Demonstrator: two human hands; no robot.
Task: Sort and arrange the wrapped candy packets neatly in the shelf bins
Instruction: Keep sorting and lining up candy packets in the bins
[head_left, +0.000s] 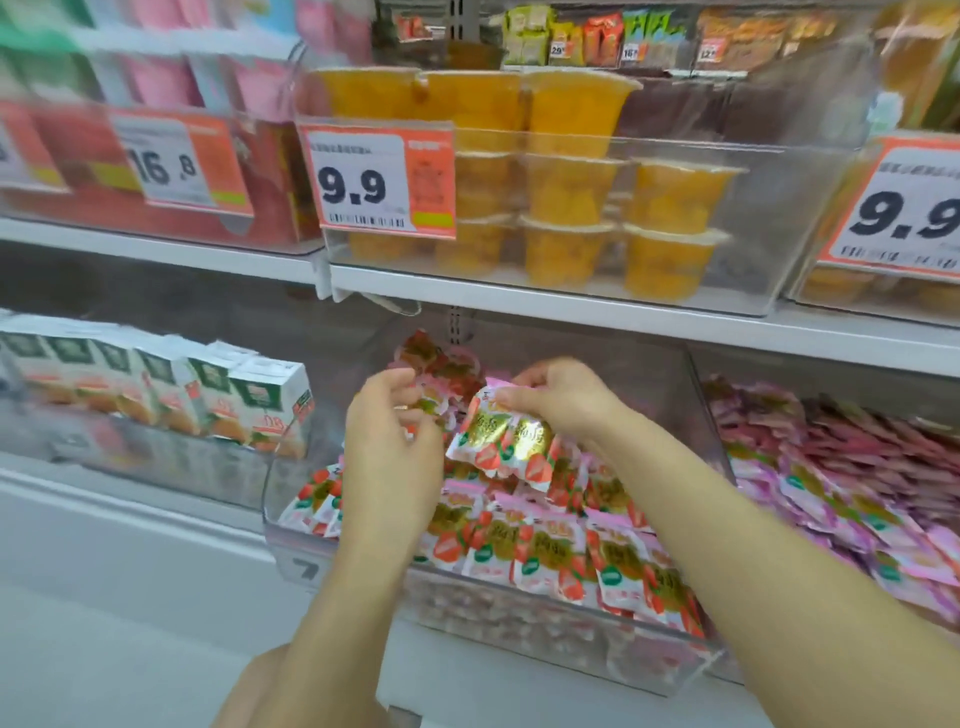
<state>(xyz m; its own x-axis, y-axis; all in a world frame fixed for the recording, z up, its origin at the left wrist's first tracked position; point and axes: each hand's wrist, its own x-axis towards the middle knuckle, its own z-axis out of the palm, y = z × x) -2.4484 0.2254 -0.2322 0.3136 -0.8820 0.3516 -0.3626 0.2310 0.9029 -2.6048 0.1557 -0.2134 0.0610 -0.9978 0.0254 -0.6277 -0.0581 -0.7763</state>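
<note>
Strawberry-print candy packets (524, 553) heap the clear bin (571, 642) — two packets (501, 441) lifted just above.

16.8 tag (179, 166); two 9.9 tags (376, 179) (904, 208)

Bright, diffuse shop light with no visible source. Shadows are faint and deepest in the recess beneath the upper shelf (571, 306). Motion blur smears the boxes (249, 400) at near left and the far top rows. The central price tag (363, 182) stays legible. Soft glare lies on the clear bin (698, 410) walls, and gold foil glints on the candy packets (519, 441). Shelf edges bow towards the frame borders.
</note>
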